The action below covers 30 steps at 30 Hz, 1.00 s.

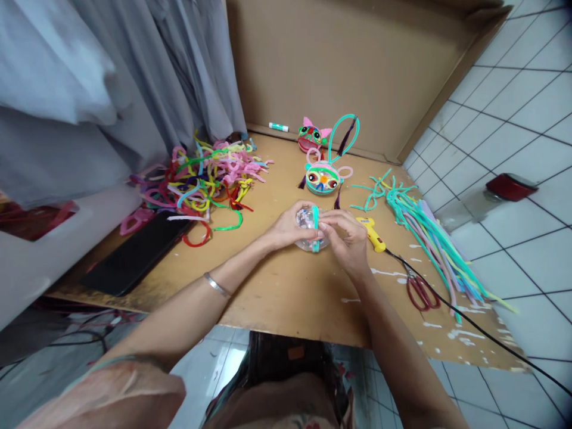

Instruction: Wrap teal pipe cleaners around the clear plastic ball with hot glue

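Observation:
My left hand (286, 229) and my right hand (346, 238) meet over the middle of the wooden board (290, 292). Together they hold a clear plastic ball (308, 229) with a teal pipe cleaner (315, 221) running over its top. The fingertips of my right hand pinch the teal strand against the ball, while my left hand cups the ball from the left. A finished owl-like ball figure (322, 177) with teal loop ears stands just behind my hands. A second figure with pink ears (311, 136) stands farther back.
A heap of mixed-colour pipe cleaners (205, 179) lies at the left. A black tablet (138, 253) is beside it. At the right lie a yellow glue gun (372, 233) with black cord, red scissors (420, 291) and a bundle of teal pipe cleaners (429, 238). A glue stick (279, 127) lies by the cardboard wall.

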Motion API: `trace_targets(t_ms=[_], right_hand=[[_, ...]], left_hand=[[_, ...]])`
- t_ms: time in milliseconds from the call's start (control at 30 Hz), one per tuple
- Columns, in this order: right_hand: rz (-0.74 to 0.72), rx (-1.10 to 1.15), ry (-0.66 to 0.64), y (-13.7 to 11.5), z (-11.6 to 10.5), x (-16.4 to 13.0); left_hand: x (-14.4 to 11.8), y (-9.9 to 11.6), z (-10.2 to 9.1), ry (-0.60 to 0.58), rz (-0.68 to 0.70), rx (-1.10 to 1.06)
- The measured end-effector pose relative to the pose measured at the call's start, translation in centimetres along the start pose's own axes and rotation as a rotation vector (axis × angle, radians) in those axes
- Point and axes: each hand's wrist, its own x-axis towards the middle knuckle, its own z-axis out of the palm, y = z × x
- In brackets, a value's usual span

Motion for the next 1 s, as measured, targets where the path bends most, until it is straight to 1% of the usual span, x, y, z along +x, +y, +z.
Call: trace_targets(t_ms=[200,333,400,500,700,867,1000], right_hand=[[-0.003,0.009,0.01,0.24,0.14,-0.09],[0.002,0.022,0.014,0.35,0.15,-0.09],[0.01,0.026,0.014,0.36,0.17,-0.09],[0.003,0.04,0.022,0.33,0.23,-0.08],[0.014,0.023,0.032,0.23,0.25,0.0],[0.023,0.041,0.042,0.42,0.26,-0.06],[0.03,0.069,0.061,0.49,0.38,-0.07]], left_hand=[[0.03,0.03,0.01,-0.02,-0.016,0.013],[0.15,-0.27,-0.02,0.057,0.069,0.136],[0.05,-0.35,0.0,0.074,0.103,0.166],[-0.24,-0.43,0.05,0.089,0.151,0.163],[-0.35,-0.5,-0.03,0.093,0.308,0.192],[-0.24,-0.43,0.02,0.087,0.338,0.166],[-0.24,-0.51,0.06,0.082,0.329,0.164]])
